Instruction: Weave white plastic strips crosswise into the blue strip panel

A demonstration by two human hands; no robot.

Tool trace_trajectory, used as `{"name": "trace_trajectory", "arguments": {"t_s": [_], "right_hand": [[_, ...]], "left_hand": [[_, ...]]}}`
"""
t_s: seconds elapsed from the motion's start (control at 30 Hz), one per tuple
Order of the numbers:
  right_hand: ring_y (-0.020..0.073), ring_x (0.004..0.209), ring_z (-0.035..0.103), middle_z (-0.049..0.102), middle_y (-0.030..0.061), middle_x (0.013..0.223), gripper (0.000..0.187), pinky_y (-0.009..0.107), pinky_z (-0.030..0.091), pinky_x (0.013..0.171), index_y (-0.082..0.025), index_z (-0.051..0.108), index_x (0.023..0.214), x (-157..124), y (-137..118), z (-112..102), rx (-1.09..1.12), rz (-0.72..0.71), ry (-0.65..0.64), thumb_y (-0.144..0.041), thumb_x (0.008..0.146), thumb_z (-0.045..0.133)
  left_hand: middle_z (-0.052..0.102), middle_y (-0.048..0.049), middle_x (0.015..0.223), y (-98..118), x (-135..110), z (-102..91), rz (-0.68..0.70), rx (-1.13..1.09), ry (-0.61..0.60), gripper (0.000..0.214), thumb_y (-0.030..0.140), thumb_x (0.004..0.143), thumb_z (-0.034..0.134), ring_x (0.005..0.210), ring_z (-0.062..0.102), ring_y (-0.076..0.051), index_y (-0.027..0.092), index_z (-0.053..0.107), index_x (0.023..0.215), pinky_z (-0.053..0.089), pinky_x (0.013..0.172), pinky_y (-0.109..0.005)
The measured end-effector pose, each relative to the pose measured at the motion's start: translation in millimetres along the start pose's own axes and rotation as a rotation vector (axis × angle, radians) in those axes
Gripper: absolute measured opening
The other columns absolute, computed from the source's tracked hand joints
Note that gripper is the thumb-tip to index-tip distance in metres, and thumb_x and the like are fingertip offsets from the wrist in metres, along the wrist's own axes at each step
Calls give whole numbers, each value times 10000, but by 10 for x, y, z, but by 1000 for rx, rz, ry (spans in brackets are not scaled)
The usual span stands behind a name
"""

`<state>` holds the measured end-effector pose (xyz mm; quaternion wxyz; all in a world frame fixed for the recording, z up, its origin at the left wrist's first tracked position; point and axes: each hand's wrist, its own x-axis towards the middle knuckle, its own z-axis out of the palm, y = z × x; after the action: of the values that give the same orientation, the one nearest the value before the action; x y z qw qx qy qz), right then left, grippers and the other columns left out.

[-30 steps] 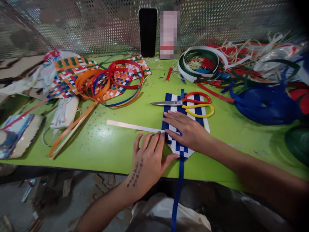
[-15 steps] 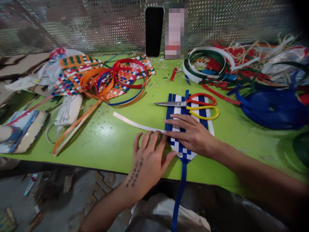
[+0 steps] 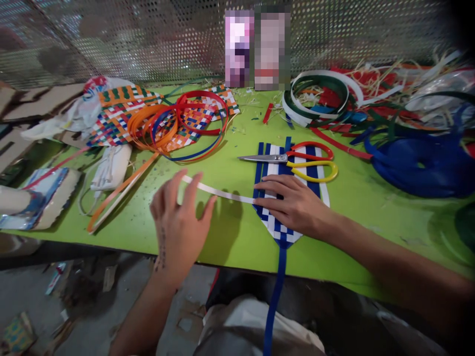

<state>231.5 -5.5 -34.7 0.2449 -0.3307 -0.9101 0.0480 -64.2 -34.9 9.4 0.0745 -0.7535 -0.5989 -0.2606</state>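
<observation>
A blue-and-white woven piece [image 3: 276, 220] lies on the green table [image 3: 230, 237]. My right hand [image 3: 293, 202] rests flat on it, fingers stretched out. A white strip [image 3: 226, 194] runs left from the weave, slightly lifted off the table. My left hand [image 3: 178, 222] is raised with its fingers spread, the fingertips touching the strip's free end. Scissors [image 3: 289, 160] with red and yellow handles lie across the weave's far end. A long blue strip [image 3: 274, 301] hangs from the weave's tip over the table's front edge.
Orange, red and blue strip coils [image 3: 174, 123] lie on multicoloured woven mats [image 3: 115, 113] at back left. A white-green coil [image 3: 319, 96] and a blue coil [image 3: 419, 163] are on the right. A white charger [image 3: 109, 168] lies left. A perforated metal screen [image 3: 148, 39] stands behind.
My left hand has left the weave's edge, moved left along the white strip and risen, lifting the strip's free end. The right hand has stayed pressed on the weave.
</observation>
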Motion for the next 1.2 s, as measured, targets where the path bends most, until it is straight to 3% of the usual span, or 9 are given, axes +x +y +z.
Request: {"name": "trace_trajectory", "arguments": {"t_s": [0.1, 0.23, 0.3, 0.43, 0.5, 0.73, 0.87, 1.07, 1.2], "right_hand": [[344, 1402, 604, 716, 126, 1429, 321, 532, 542, 1082, -264, 807, 1261, 10, -12, -5, -11, -8, 9, -153, 1033, 610], [356, 1412, 593, 701, 133, 1430, 348, 543, 543, 1081, -271, 805, 1275, 11, -17, -6, 4, -6, 4, -135, 1013, 622], [359, 1413, 589, 695, 132, 1435, 358, 552, 541, 1088, -276, 804, 1282, 6, -13, 0, 11, -5, 8, -132, 1006, 627], [354, 1410, 590, 686, 135, 1435, 346, 561, 543, 1099, -273, 802, 1279, 4, -8, 11, 2, -17, 8, -143, 1011, 625], [349, 1403, 596, 689, 133, 1423, 331, 553, 550, 1092, -273, 803, 1265, 8, -12, 9, -13, -18, 13, -148, 1022, 615], [353, 1385, 603, 683, 153, 1419, 312, 541, 556, 1075, -237, 802, 1251, 16, -11, -1, -19, -30, 20, -157, 1046, 581], [343, 1394, 595, 683, 139, 1414, 312, 528, 554, 1075, -255, 800, 1245, 14, -6, 4, -34, -30, 21, -161, 1046, 578], [341, 1395, 592, 679, 139, 1415, 320, 525, 541, 1089, -251, 792, 1268, 12, 1, 20, -22, -33, 21, -155, 1043, 586], [355, 1386, 596, 680, 150, 1416, 286, 541, 542, 1079, -232, 801, 1229, 11, 7, 35, -4, -31, 39, -157, 1030, 609]], "left_hand": [[539, -229, 1593, -232, 100, -89, -187, -88, 3, 843, 341, 952, 805, 1399, 588, -438, 253, 392, 1682, 473, 1167, -644], [788, -111, 1202, -489, 239, -103, -388, -459, -246, 1021, 330, 944, 812, 1082, 778, -330, 280, 171, 1738, 616, 1007, -537], [825, -81, 1088, -538, 328, -79, -427, -573, -342, 1006, 343, 935, 826, 1063, 800, -320, 263, 210, 1727, 621, 1009, -513], [842, -87, 1018, -478, 523, -17, -424, -697, -505, 816, 415, 855, 900, 1040, 815, -335, 244, 522, 1558, 633, 990, -507], [842, -81, 983, -413, 603, 31, -411, -801, -555, 775, 427, 810, 932, 1012, 820, -334, 234, 587, 1476, 640, 979, -507], [853, -69, 967, -154, 701, 242, -389, -1196, -700, 1085, 334, 697, 1012, 990, 835, -317, 247, 437, 1613, 657, 978, -485], [858, -63, 1032, -59, 651, 284, -482, -1319, -693, 1159, 294, 697, 1011, 1038, 828, -295, 254, 367, 1660, 634, 1043, -504], [839, -73, 1165, 2, 491, 300, -739, -1430, -608, 781, 187, 865, 875, 1241, 766, -254, 230, 489, 1543, 548, 1194, -496], [835, -43, 1145, 101, 432, 340, -775, -1573, -541, 742, 136, 811, 905, 1253, 756, -236, 231, 550, 1456, 552, 1174, -418]]}}
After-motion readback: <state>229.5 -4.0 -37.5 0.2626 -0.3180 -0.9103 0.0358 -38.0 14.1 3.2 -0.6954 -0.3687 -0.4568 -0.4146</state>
